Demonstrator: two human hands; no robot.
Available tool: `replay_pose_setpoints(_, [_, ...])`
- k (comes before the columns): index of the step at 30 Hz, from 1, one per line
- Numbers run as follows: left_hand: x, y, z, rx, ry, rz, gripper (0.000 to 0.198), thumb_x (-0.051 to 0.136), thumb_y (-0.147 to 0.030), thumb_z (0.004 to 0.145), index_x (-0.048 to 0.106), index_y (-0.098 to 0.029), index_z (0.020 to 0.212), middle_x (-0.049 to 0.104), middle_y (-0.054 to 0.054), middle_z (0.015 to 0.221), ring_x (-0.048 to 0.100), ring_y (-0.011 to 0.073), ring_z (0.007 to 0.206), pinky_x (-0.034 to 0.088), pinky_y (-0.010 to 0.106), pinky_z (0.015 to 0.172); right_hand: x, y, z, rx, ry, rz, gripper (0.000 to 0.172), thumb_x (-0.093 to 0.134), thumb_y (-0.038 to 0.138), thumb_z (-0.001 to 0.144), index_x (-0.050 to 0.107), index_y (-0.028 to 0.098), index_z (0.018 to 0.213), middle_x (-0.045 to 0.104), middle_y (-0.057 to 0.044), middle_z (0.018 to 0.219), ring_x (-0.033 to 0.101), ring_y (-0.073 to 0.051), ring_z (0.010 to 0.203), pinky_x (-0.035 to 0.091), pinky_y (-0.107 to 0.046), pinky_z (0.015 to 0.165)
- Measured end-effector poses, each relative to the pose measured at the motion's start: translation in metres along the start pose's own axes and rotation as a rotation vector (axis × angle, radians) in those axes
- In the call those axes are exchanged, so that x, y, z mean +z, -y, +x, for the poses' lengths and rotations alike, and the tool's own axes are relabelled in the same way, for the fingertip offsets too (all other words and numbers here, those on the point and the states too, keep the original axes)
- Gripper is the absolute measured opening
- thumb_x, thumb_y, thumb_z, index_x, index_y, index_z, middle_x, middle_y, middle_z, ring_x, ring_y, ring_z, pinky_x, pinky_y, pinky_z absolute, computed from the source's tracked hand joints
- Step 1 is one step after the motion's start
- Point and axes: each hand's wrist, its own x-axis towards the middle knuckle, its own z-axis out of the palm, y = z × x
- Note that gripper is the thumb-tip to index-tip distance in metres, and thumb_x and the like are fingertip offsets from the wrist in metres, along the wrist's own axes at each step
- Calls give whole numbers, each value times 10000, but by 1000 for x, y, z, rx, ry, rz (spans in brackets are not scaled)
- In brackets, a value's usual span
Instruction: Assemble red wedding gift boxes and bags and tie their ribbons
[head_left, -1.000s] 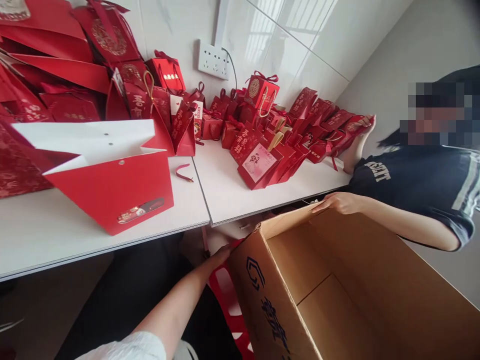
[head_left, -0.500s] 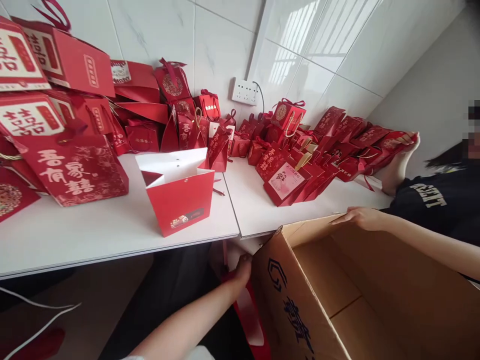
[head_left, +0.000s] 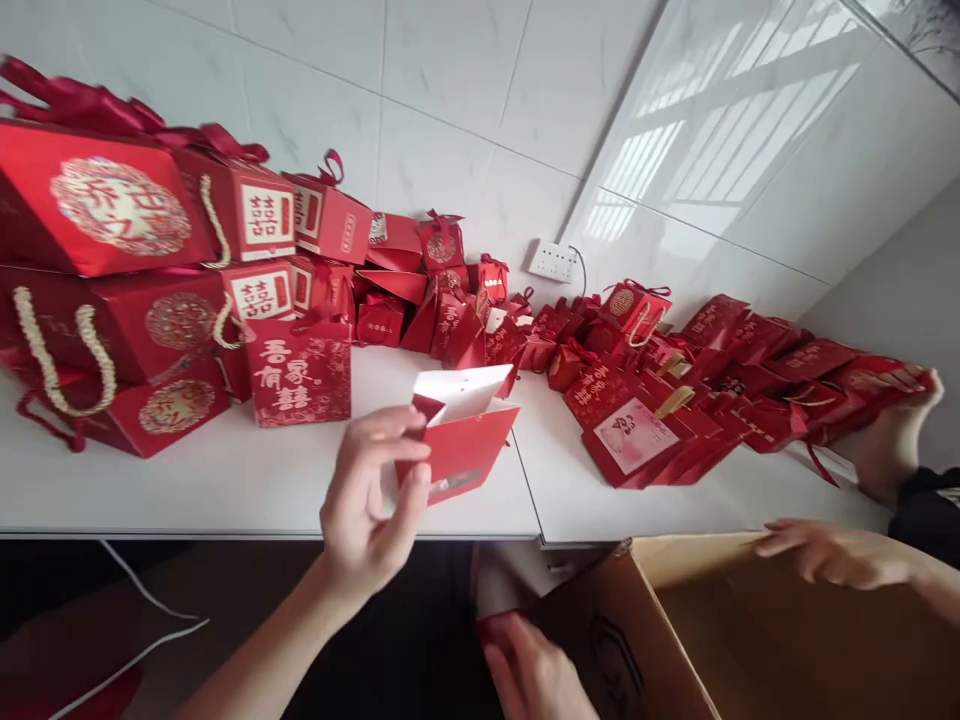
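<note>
A red paper gift bag (head_left: 469,445) with a white inside stands with its mouth open near the table's front edge. At its left side is my left hand (head_left: 367,500), thumb and fingers apart, the fingertips overlapping the bag's edge. Below the table edge, beside the cardboard box (head_left: 570,640), my right hand (head_left: 536,665) is blurred with its fingers curled. Something red shows at those fingertips, mostly hidden, too unclear to name.
Red gift boxes (head_left: 180,320) with bows and rope handles are stacked on the left of the white table (head_left: 187,490). More red bags (head_left: 690,430) lie on the right. Another person's hand (head_left: 832,555) is at the box; their other hand (head_left: 896,390) touches the bags. White cables (head_left: 142,590) hang below.
My left hand has come into view at the open bag, which looks turned. My right hand is lower beside the box. The view has shifted left, and the other person's hand at the box rim has loosened.
</note>
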Motion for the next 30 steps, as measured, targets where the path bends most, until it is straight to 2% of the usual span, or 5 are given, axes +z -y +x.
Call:
replay_pose_setpoints(6, [0, 51, 13, -379, 282, 75, 898, 754, -499, 696, 253, -228, 1390, 514, 163, 1347, 536, 316, 1233, 497, 448, 968, -24, -1, 105, -126, -401, 159, 248, 571, 297, 916, 540, 269, 1161, 596, -94, 1114, 611, -219, 1010, 564, -343, 802])
replay_pose_setpoints(11, [0, 70, 30, -544, 614, -111, 430, 646, -427, 815, 489, -226, 1161, 693, 64, 1042, 687, 218, 917, 572, 291, 746, -34, -32, 179, -103, -45, 401, 812, 741, 486, 760, 315, 263, 1414, 507, -144, 1351, 558, -274, 1191, 536, -458, 929])
replay_pose_setpoints(14, [4, 83, 53, -486, 575, -115, 307, 616, -408, 835, 549, -218, 1066, 714, 42, 961, 692, 200, 844, 566, 271, 726, -30, -33, 214, -6, 148, 497, 553, 709, 515, 773, 547, 210, 1206, 669, -98, 1058, 666, -236, 922, 584, -357, 744])
replay_pose_setpoints(18, [19, 112, 78, -486, 353, -54, 336, 624, -443, 813, 575, -199, 1038, 718, 61, 986, 689, 217, 882, 562, 285, 753, -11, -26, 259, -37, -11, 507, 333, 681, 514, 775, 638, 186, 810, 686, -58, 825, 646, -205, 772, 530, -274, 624])
replay_pose_setpoints(30, [30, 137, 84, -601, 465, -166, 361, 636, -420, 791, 659, -151, 1029, 750, 86, 1010, 709, 246, 896, 578, 305, 734, 41, -60, 243, 213, -123, 607, 410, 640, 574, 793, 684, 177, 885, 728, -61, 807, 644, -221, 693, 510, -289, 568])
